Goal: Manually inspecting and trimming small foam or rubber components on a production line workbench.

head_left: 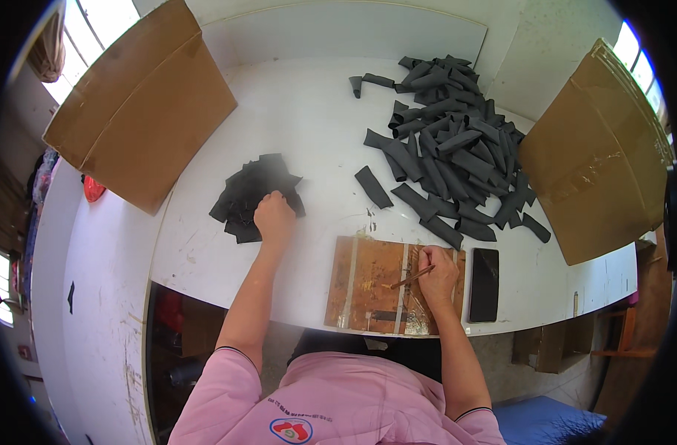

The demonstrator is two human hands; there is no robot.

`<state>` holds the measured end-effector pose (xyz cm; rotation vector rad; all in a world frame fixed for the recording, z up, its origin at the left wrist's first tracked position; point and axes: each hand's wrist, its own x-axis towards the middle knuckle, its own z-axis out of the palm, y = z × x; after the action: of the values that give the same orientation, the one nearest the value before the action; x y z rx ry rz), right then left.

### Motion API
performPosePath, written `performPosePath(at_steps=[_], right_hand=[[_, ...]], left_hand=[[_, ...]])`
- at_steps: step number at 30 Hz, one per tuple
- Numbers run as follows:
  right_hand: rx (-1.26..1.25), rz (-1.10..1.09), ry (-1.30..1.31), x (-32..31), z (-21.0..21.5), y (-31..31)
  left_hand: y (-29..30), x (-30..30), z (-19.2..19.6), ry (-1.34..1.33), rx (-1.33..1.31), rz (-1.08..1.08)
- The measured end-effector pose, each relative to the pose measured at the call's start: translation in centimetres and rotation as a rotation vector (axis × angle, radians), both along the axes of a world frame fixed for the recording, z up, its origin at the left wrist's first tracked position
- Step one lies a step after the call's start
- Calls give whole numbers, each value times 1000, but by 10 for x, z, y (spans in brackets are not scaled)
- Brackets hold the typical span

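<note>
Black flat pieces under left grip

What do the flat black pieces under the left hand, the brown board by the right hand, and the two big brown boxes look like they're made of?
The flat black pieces look like matte rubber or soft fabric: dull and limp, though which is unclear. The brown board looks like worn wood with shiny tape strips across it. The left brown box and right brown box look like plain corrugated cardboard, creased at the folds.
</note>
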<state>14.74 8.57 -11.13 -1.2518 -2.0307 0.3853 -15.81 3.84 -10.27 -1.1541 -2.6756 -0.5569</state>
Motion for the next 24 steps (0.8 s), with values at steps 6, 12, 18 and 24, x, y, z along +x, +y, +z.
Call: performPosePath(at_steps=[6, 12, 18, 24], right_hand=[[0, 0, 8, -1, -1, -1], [-9, -1, 5, 2, -5, 0], [-67, -10, 321, 8, 3, -16], [-517, 342, 653, 11, 41, -88]], left_hand=[[-34, 12, 4, -61, 420, -176], [-71, 61, 22, -1058, 603, -278], [-97, 108, 41, -1567, 576, -283], [-110, 139, 40, -1750, 426, -330]])
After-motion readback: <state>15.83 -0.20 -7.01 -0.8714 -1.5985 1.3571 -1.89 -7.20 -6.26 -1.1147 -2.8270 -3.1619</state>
